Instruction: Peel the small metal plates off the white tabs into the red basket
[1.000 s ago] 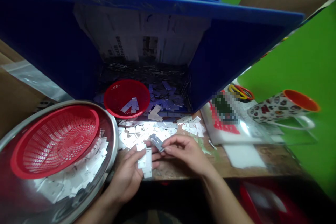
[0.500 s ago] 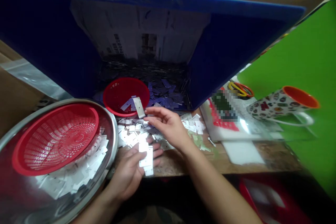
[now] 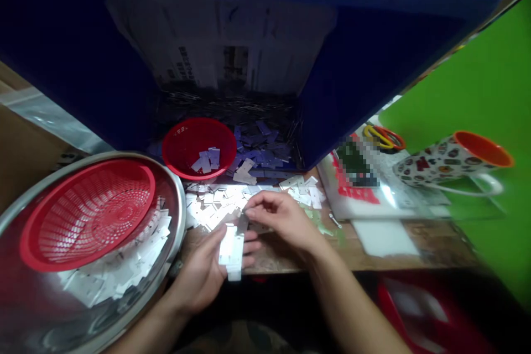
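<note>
Plates: a small stack of thin white plates (image 3: 230, 248) lies in my left hand, at the near table edge, just in front of the loose pile.
Pile: loose plates (image 3: 215, 206) are spread on the table (image 3: 415, 257) just beyond my fingers, reaching back to the crate mouth.
Small basket: the red small basket (image 3: 199, 146), beyond my hands, holds a few plates lying flat on its bottom.
Crate: a blue crate (image 3: 365, 77) lies on its side behind the basket, open toward me; more plates and thin wire-like bits litter its floor, and printed paper lines its back.
Bowl: a steel bowl (image 3: 176, 199) to the left of my left hand holds a big red basket (image 3: 87, 215) turned over, with plates heaped beside it toward my hand.
Mug: a patterned mug (image 3: 448, 163) with an orange inside lies on its side, well to the right of my right hand.
Left hand: my left hand (image 3: 203, 274) is palm up, fingers curled under the stack, gripping it.
Right hand: my right hand (image 3: 282, 221) is palm down, thumb and forefinger pinching one plate (image 3: 242, 223) at the top of the stack, touching it.
</note>
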{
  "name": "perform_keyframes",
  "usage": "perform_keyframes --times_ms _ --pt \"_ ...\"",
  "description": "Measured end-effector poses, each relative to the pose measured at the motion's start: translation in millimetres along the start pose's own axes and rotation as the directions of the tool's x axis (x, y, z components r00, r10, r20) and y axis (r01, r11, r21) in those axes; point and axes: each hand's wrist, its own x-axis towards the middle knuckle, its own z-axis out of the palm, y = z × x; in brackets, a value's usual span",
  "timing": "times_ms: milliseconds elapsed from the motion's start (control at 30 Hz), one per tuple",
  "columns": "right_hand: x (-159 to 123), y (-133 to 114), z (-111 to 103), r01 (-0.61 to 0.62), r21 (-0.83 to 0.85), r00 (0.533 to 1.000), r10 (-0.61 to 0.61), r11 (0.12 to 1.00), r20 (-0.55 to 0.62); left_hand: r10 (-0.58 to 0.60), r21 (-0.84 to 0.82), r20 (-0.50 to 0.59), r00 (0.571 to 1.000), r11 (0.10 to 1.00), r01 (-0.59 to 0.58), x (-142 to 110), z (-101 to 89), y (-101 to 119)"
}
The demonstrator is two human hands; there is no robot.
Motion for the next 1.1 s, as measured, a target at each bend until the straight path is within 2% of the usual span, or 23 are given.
perform_keyframes --times_ms 67,200,433,600,733,800,867,933,1000,1100 --pt "-11 0 -6 0.009 0.075 1.000 -0.010 0.997 0.002 -0.007 -0.051 -0.028 1.000 0.999 0.005 0 -0.7 2" --pt "-28 7 -6 0.045 0.000 0.998 -0.045 0.999 -0.050 0.024 -0.121 -0.105 0.994 0.992 -0.036 1 -0.3 5" --pt "-33 20 3 -0.004 0.074 0.998 0.009 0.997 -0.060 0.061 -0.150 -0.133 0.989 0.985 -0.081 5 1.0 7" --pt "-10 7 8 0.035 0.038 0.995 -0.031 0.999 -0.090 0.050 -0.146 -0.144 0.988 0.987 -0.071 5 0.1 8" --pt "26 -19 18 0.234 0.060 0.971 -0.230 0.970 -0.068 0.023 -0.159 -0.088 0.996 0.986 -0.037 4 1.4 9" --pt "35 -27 23 0.339 -0.090 0.938 -0.343 0.936 -0.037 0.015 -0.162 -0.062 0.998 0.987 -0.025 2 1.2 10" --pt "33 -26 27 0.374 -0.324 0.923 -0.382 0.869 0.041 0.022 -0.166 -0.027 0.999 0.986 -0.026 0 0.0 11" --pt "25 -17 29 0.342 -0.501 0.937 -0.328 0.795 0.119 0.034 -0.179 0.008 0.999 0.983 -0.032 -1 -1.4 12" --pt "16 -4 30 0.286 -0.589 0.957 -0.252 0.756 0.142 0.040 -0.186 0.038 0.999 0.982 -0.032 0 -2.0 11" --pt "10 9 29 0.217 -0.580 0.975 -0.203 0.785 0.090 0.007 -0.181 0.071 0.997 0.983 0.006 2 -0.7 10"
